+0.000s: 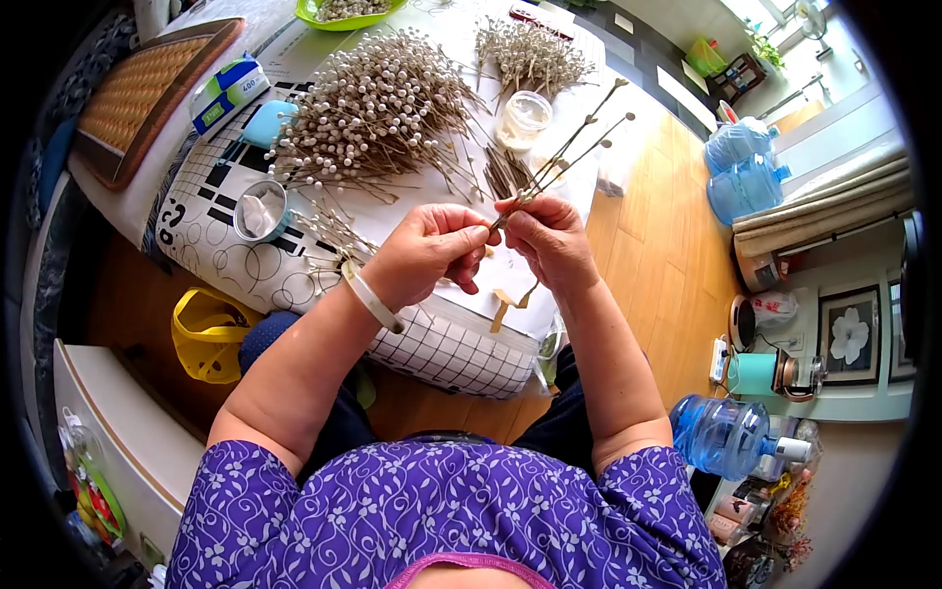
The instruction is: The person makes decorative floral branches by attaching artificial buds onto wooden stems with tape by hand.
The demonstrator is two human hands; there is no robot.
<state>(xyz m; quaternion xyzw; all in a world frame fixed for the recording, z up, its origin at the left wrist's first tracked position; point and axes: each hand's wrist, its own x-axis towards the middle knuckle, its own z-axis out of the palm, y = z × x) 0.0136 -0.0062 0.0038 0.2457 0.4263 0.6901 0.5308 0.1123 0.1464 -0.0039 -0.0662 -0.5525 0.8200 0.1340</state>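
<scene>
Pinched between the fingertips of my right hand (551,240) is a thin brown branch (567,160) with small buds, its twigs pointing up and away. My left hand (424,250), with a pale bangle at the wrist, is closed at the branch's lower end, thumb and index finger pressed together there. Below the hands a strip of tan tape (501,308) dangles; its upper end is hard to make out. Just beyond my fingers lies a bundle of short brown stems (507,173). A loose spray of white-budded stems (334,231) rests beside my left hand.
On the table stand a big heap of white-budded stems (383,103), a smaller bunch (535,57), a clear round tub (525,120), a light blue cup (263,214), a tissue pack (232,95) and a green tray (343,14). A yellow bag (208,336) is below the left edge.
</scene>
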